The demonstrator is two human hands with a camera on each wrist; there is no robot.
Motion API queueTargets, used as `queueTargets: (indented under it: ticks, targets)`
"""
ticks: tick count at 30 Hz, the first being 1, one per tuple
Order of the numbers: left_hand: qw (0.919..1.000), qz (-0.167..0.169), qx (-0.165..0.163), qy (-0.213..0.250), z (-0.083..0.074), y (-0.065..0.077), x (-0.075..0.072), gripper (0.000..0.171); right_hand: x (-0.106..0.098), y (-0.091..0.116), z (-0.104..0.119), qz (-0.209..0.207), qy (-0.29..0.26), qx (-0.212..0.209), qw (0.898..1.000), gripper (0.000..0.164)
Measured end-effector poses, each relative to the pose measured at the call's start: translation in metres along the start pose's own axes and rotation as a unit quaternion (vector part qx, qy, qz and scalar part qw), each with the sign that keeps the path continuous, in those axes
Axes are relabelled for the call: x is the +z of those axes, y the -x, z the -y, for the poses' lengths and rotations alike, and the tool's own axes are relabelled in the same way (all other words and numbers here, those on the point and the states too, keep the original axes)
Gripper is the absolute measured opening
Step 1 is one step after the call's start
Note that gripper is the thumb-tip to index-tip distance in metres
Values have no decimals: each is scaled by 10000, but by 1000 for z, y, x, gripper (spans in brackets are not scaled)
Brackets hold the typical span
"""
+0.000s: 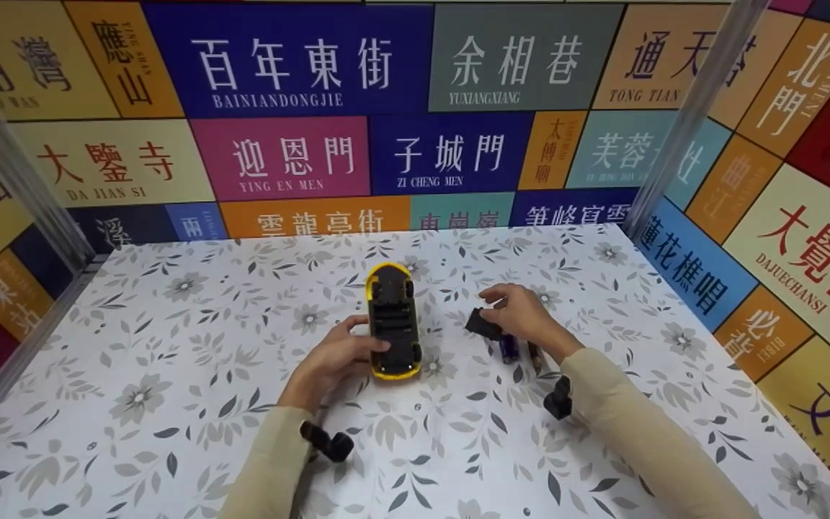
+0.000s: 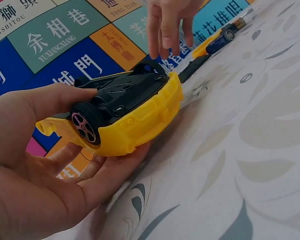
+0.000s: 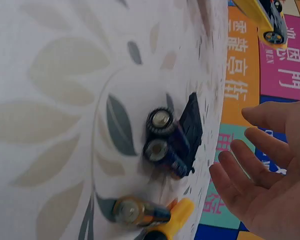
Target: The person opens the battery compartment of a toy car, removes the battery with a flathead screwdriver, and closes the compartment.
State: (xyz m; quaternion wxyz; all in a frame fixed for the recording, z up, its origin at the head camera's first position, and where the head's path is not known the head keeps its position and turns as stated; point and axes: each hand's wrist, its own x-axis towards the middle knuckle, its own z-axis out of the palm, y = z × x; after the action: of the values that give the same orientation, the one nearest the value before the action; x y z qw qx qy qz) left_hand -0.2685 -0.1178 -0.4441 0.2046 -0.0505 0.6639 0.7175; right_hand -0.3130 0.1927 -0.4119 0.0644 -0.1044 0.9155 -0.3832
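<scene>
My left hand grips a yellow toy car, turned upside down. The thumb lies on its black underside and the fingers support the yellow body from below. A rectangular recess shows in the middle of the underside. To the right, my right hand hovers with loosely bent fingers and holds nothing in the right wrist view. Close below it lies a flat black cover. Two dark blue batteries rest against each other beside the cover.
A gold-coloured battery lies near the blue ones, next to a yellow and black object partly cut off by the frame. The flowered tablecloth reaches back to a wall of coloured signs. Clear posts stand at the back corners.
</scene>
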Motion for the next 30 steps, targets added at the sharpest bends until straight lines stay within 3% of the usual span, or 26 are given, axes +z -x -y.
queueTargets:
  ticks: [7,20,30]
  targets:
    - [9999,55,-54,130,3,-2,-3,67,-4,-2,-10,-79,360,255,9990,43]
    - [9997,107,-182,137,2,-2,-3,68,3,-9,-14,-94,1488,232,9885,45]
    - [9999,-24,73,-78,-1,0,-3,66,6,-11,-12,149,1607,440,9859,46]
